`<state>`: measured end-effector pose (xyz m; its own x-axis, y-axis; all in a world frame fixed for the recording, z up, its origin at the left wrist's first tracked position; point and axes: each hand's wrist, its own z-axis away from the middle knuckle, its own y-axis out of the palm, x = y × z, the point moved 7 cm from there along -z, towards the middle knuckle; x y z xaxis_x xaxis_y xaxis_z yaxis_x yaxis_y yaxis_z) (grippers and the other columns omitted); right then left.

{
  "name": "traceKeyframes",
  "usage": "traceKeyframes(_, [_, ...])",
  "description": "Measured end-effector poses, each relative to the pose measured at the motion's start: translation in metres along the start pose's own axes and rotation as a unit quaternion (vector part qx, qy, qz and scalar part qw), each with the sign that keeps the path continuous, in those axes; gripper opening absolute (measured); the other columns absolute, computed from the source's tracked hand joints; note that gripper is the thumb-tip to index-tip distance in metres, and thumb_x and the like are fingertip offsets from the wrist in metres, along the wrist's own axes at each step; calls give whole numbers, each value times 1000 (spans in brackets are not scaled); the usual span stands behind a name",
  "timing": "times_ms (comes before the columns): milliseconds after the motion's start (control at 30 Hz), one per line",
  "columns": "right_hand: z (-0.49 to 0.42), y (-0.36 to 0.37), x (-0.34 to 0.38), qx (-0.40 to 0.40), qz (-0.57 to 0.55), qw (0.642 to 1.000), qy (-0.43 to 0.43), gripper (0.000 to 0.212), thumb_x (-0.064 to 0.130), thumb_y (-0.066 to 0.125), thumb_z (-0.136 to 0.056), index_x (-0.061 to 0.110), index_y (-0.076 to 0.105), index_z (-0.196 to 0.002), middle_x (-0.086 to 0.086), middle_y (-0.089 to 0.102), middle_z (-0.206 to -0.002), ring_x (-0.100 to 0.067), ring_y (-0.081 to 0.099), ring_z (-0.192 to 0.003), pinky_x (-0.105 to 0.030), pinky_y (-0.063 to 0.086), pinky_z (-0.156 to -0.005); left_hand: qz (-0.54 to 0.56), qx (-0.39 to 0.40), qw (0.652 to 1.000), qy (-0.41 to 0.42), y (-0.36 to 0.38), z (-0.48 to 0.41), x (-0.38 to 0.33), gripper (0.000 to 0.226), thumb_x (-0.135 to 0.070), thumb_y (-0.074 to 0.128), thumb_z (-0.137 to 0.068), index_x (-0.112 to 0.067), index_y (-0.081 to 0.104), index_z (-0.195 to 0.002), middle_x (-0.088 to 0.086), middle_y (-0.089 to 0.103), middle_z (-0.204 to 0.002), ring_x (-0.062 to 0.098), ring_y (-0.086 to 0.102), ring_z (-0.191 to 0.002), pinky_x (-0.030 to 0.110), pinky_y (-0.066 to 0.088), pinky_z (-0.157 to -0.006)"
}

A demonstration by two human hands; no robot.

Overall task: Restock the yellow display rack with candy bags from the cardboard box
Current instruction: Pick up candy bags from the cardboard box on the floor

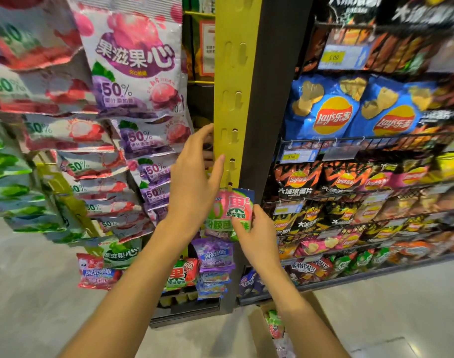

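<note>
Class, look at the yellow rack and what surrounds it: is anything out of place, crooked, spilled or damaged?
Nothing looks spilled or torn. The only oddity is that the yellow display rack has bare upper hooks, and the candy bag, pinched by the right hand, hangs slightly tilted from a lower hook.

Right hand (256, 233) pinches candy bag (228, 210) (at yellow rack (236, 73)).
</note>
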<state>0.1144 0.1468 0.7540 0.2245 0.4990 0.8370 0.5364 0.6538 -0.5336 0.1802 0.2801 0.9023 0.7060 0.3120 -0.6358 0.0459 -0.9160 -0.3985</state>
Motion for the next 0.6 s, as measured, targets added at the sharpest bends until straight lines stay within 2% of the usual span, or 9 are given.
traceKeyframes(100, [3, 0, 4, -4, 40, 999, 6, 40, 34, 64, -92, 12, 55, -124, -8, 58, -123, -26, 58, -114, -49, 51, -94, 12, 17, 999, 36, -6, 8, -3, 57, -9, 62, -94, -14, 39, -146, 1, 48, -135, 1, 57, -104, 14, 53, -84])
traceKeyframes(133, [4, -1, 8, -6, 56, 998, 2, 39, 31, 65, -92, 11, 54, -124, -8, 54, -124, -24, 56, -113, -45, 50, -94, 22, 24, 998, 46, -8, 12, -4, 57, -7, 62, -93, -14, 39, -145, 1, 46, -137, 1, 57, -108, 13, 52, -86])
traceKeyframes(233, [9, -5, 13, -25, 79, 996, -12, 29, 19, 67, -91, 11, 52, -114, -2, 46, -113, -18, 56, -98, -31, 50, -80, 29, 42, 997, 64, -15, 31, -2, 56, -3, 61, -93, -16, 42, -143, 1, 42, -138, 3, 55, -113, 13, 50, -90])
traceKeyframes(333, [15, -7, 14, -38, 98, 994, -21, 44, 14, 68, -89, 13, 46, -127, -1, 46, -121, -15, 54, -108, -23, 46, -83, -8, 67, 995, 79, -14, 48, 5, 51, -8, 63, -93, -14, 46, -141, 1, 45, -135, 9, 56, -112, 27, 54, -90])
traceKeyframes(400, [19, -8, 16, -37, 112, 993, -32, 55, 15, 68, -89, 13, 40, -137, -1, 44, -129, -17, 52, -118, -29, 48, -92, -46, 95, 989, 103, -7, 55, 7, 47, -14, 64, -93, -16, 50, -138, 0, 47, -133, 13, 55, -115, 34, 52, -91])
traceKeyframes(467, [23, -14, 17, -43, 135, 989, -44, 63, 17, 68, -89, 13, 35, -142, -2, 40, -134, -20, 50, -123, -35, 51, -94, -87, 126, 979, 134, 2, 59, 6, 44, -19, 64, -93, -17, 53, -135, -1, 49, -132, 17, 53, -118, 36, 49, -94])
traceKeyframes(600, [29, -36, 14, -49, 213, 974, -61, 71, 24, 66, -91, 16, 27, -149, -1, 34, -143, -18, 38, -134, -31, 49, -97, -183, 177, 949, 187, 23, 62, 3, 44, -28, 65, -89, -20, 54, -131, 0, 50, -131, 21, 51, -114, 38, 47, -91])
